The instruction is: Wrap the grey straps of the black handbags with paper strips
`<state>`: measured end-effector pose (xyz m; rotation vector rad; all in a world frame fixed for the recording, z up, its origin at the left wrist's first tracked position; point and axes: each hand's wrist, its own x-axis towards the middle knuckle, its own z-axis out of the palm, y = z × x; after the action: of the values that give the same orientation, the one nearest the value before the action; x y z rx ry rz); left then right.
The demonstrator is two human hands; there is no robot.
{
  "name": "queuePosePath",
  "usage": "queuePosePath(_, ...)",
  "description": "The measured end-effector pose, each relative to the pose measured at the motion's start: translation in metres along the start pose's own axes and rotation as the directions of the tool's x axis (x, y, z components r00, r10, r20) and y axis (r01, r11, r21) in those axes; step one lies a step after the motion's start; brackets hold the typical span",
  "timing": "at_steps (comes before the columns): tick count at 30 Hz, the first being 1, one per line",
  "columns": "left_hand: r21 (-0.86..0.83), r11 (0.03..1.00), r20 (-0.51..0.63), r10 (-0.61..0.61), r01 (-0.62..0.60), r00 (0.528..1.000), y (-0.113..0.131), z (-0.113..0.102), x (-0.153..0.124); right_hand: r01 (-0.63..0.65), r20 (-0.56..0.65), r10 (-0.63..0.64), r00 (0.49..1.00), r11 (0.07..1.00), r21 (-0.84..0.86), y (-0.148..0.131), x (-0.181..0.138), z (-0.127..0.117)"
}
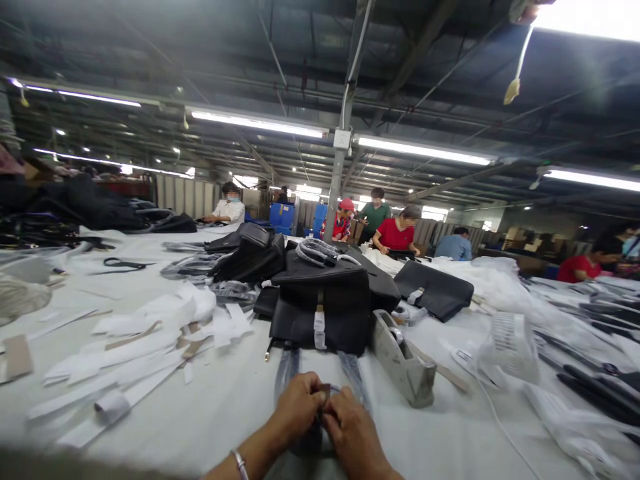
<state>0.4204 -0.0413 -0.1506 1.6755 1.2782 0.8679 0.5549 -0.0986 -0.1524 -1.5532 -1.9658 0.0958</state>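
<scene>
Here, on the white table (165, 437), a black bag (300, 317) sits straight ahead of the fingers. From it, a plastic-wrapped strap (289, 365) runs lengthwise toward the person, reaching both hands about equally. The left hand (299, 403) pinches a small brown piece (326, 389); the right hand (353, 423) curls just beside it, its grip I cannot tell.

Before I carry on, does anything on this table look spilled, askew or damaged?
The white strips left of the left hand lie scattered and overlapping, one with a curled end, which looks untidy rather than stacked. The grey tape dispenser sits at a slant near the black bag. I see no spill or clear damage.
</scene>
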Motion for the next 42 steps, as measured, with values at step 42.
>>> queuePosePath(42,-0.051,0.997,0.0,0.051,-0.051,0.999,0.007,-0.006,-0.005,-0.06,0.418,0.049,0.907,0.998,0.014,-0.001,0.017,-0.048)
